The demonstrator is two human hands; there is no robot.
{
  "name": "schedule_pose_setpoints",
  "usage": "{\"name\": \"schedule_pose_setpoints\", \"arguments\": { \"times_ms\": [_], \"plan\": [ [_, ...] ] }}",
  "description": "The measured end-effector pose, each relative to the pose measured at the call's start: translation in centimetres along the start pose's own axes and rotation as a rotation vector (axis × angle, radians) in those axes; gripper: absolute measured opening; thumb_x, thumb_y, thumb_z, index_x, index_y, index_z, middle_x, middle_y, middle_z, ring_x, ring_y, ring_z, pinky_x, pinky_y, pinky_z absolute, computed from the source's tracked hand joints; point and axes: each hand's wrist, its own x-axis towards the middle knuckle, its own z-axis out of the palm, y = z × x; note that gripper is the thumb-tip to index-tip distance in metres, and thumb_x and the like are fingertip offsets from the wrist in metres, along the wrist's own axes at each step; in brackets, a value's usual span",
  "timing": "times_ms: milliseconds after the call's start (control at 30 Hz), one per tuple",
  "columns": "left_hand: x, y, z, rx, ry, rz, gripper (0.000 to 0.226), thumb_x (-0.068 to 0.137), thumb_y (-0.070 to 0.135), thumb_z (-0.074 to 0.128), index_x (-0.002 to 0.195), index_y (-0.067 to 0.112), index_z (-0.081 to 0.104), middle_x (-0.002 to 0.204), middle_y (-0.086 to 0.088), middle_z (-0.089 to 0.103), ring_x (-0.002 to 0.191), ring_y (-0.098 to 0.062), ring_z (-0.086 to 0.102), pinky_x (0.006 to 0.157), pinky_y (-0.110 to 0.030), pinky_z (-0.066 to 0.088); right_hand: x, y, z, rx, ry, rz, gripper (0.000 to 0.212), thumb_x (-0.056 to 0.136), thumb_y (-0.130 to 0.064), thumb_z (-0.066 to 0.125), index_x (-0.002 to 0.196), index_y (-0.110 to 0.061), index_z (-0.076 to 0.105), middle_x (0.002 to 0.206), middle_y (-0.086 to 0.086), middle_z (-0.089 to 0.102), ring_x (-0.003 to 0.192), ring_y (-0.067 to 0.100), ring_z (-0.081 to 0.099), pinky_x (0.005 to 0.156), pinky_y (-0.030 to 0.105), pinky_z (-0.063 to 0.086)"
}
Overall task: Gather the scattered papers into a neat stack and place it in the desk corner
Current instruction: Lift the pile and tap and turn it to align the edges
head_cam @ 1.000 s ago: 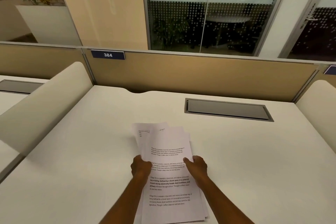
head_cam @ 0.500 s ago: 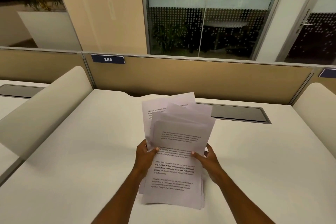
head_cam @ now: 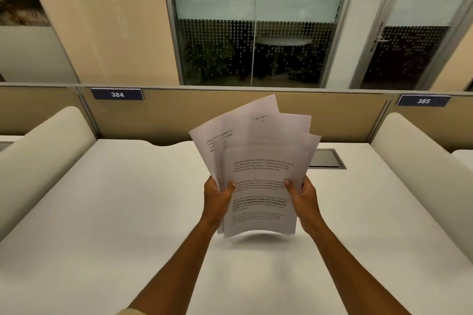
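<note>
Head view: two forearms enter from the bottom edge and converge on the papers (head_cam: 258,174), which serve as the landmark below. The left hand (head_cam: 217,199) grips the papers' left edge and the right hand (head_cam: 303,199) grips the right edge. On each side the thumb lies across the printed front face and the fingers pass behind, so both hands are closed on the papers in a pinch. The opposed side grip appears intended to let the sheets be squared between the palms.

The papers are held upright and clear of the desk (head_cam: 128,212); a soft shadow lies on the surface directly below their lower edge. The bundle is not yet neat: the sheets behind the front page fan out toward the top, one corner projecting up and to the left and others stepping out to the right. The upright hold suggests the next step is to tap the lower edge on the desk to align the sheets, though this is a judgement only. No loose sheets show on the desk surface around the papers.

Behind and right of the papers, a dark cable hatch (head_cam: 329,158) is set flush in the desk and partly hidden by them. Beyond the papers stands the rear partition (head_cam: 179,115). The corners where it meets the desk are bare, so placement is not yet done.
</note>
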Motion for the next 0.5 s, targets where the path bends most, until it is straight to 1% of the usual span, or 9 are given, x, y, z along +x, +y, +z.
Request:
{"name": "schedule_pose_setpoints", "arguments": {
  "times_ms": [67,133,200,233,333,367,433,500],
  "plan": [
    [-0.2,-0.1,1.0,0.0,0.004,0.028,0.022,0.089,0.02,0.068,0.108,0.018,0.058,0.105,-0.006,0.07,0.088,-0.024,0.073,0.072,-0.044,0.063,-0.3,0.3,-0.6,0.014,0.03,0.001,0.026,0.093,-0.03,0.06,0.119,-0.031,0.056,0.102,-0.009,0.072,0.087,0.014,0.073,0.063,0.027,0.06],
    [-0.5,-0.3,1.6,-0.003,-0.001,0.047,0.018,0.089,0.02,0.067,0.104,0.025,0.059,0.103,-0.003,0.07,0.087,-0.023,0.073,0.069,-0.038,0.063,-0.6,0.7,-1.0,0.016,0.05,0.009,0.029,0.094,-0.03,0.06,0.122,-0.029,0.055,0.107,-0.006,0.071,0.091,0.018,0.072,0.069,0.033,0.062],
    [-0.9,-0.6,1.8,-0.012,0.0,0.043,0.019,0.088,0.021,0.068,0.103,0.028,0.058,0.102,-0.001,0.07,0.086,-0.022,0.072,0.066,-0.032,0.063,-0.9,1.2,-1.2,0.008,0.067,0.014,0.031,0.094,-0.029,0.059,0.124,-0.031,0.053,0.11,-0.007,0.07,0.094,0.019,0.071,0.069,0.032,0.062],
    [-1.0,-0.8,1.9,-0.019,0.007,0.032,0.021,0.087,0.021,0.069,0.105,0.027,0.058,0.103,-0.001,0.07,0.087,-0.022,0.072,0.065,-0.029,0.062,-1.0,1.3,-1.3,0.004,0.071,0.015,0.032,0.094,-0.03,0.059,0.125,-0.032,0.053,0.11,-0.008,0.069,0.094,0.018,0.07,0.068,0.03,0.062],
    [-1.2,-1.3,1.9,-0.045,0.039,0.006,0.03,0.086,0.02,0.07,0.114,0.019,0.058,0.106,-0.004,0.07,0.089,-0.026,0.071,0.062,-0.026,0.061,-1.4,1.7,-1.2,0.0,0.064,0.016,0.035,0.094,-0.03,0.058,0.129,-0.033,0.051,0.113,-0.008,0.068,0.096,0.018,0.07,0.07,0.031,0.062],
    [-1.4,-1.4,1.8,-0.057,0.05,0.006,0.032,0.085,0.02,0.072,0.114,0.019,0.059,0.106,-0.003,0.07,0.088,-0.025,0.072,0.06,-0.025,0.06,-1.4,1.8,-1.2,-0.003,0.06,0.016,0.036,0.095,-0.03,0.058,0.13,-0.033,0.05,0.113,-0.008,0.068,0.096,0.017,0.069,0.07,0.031,0.062],
    [-1.6,-1.4,1.7,-0.083,0.059,0.018,0.033,0.079,0.026,0.074,0.109,0.026,0.061,0.101,0.003,0.072,0.083,-0.022,0.073,0.058,-0.023,0.059,-1.6,1.8,-1.2,-0.016,0.044,0.017,0.037,0.094,-0.03,0.058,0.13,-0.033,0.049,0.115,-0.007,0.067,0.097,0.018,0.069,0.071,0.031,0.062],
    [-1.7,-1.3,1.6,-0.086,0.055,0.028,0.034,0.074,0.032,0.075,0.105,0.032,0.062,0.097,0.007,0.073,0.082,-0.018,0.074,0.059,-0.025,0.06,-1.7,1.7,-1.1,-0.038,0.012,0.013,0.039,0.093,-0.031,0.06,0.13,-0.033,0.049,0.116,-0.007,0.066,0.099,0.018,0.068,0.073,0.033,0.062]
  ]
}}
